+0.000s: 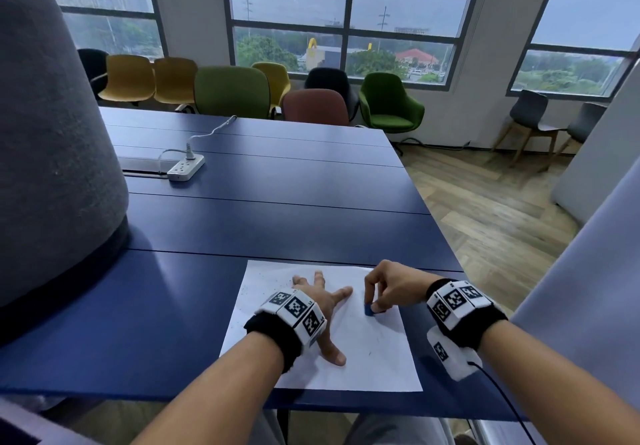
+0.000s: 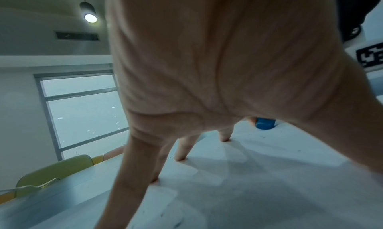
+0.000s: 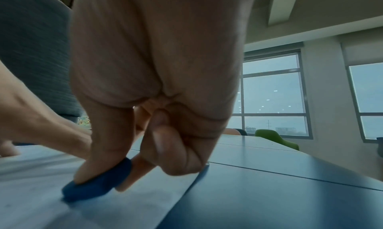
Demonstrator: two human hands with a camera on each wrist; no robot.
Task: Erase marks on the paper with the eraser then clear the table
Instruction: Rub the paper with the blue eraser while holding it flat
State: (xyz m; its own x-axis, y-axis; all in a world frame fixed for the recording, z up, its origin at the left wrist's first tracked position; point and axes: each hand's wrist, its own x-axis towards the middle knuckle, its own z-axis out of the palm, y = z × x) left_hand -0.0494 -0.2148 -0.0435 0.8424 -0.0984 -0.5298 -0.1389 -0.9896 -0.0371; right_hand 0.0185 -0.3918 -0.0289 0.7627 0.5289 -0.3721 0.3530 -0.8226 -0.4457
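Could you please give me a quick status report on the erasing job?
Left hand spread flat, pressing paper down. Right hand pinching blue eraser, eraser on the sheet. Eraser crumbs at paper's far left; nothing in the way.

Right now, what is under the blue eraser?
The blue eraser, pinched by the right hand, sits on the white paper, which lies on the blue table. Any mark directly beneath it is covered. The left hand presses the sheet flat.

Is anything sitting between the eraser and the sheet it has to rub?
Nothing visible. The right hand pinches the blue eraser, its low end already on the paper. The left hand presses the sheet beside it.
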